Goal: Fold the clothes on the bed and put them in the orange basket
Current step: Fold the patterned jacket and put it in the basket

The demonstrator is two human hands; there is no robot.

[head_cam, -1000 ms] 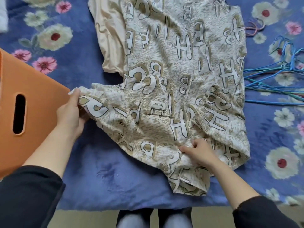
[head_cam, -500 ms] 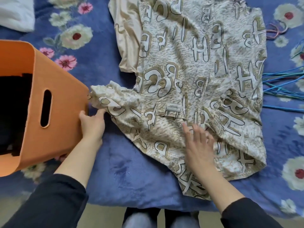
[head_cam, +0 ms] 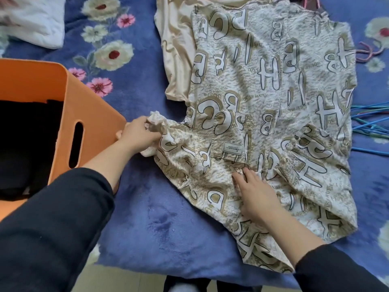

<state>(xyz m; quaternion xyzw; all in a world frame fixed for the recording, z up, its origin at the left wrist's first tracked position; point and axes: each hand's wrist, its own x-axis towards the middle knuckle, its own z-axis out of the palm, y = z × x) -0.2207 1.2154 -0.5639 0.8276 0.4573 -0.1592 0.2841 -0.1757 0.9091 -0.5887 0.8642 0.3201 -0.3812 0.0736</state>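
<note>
A beige and white shirt printed with big letters (head_cam: 273,98) lies spread on the blue flowered bedcover (head_cam: 160,218). My left hand (head_cam: 139,135) grips the bunched end of its left sleeve beside the orange basket (head_cam: 92,114). My right hand (head_cam: 254,194) lies flat on the shirt's lower front, fingers straight, pressing the cloth. A plain cream garment (head_cam: 176,51) lies partly under the shirt at the top. Dark folded clothes (head_cam: 27,144) sit inside the basket.
Blue wire hangers (head_cam: 370,125) lie at the right edge of the bed, a pink hanger (head_cam: 368,51) above them. A white pillow (head_cam: 31,24) is at the top left. The bed's front edge and the floor (head_cam: 126,281) run along the bottom.
My left hand has gone from touching the sleeve's edge to gripping its bunched end. My right hand moved up the shirt front and flattened. The view shifted, showing more of the basket.
</note>
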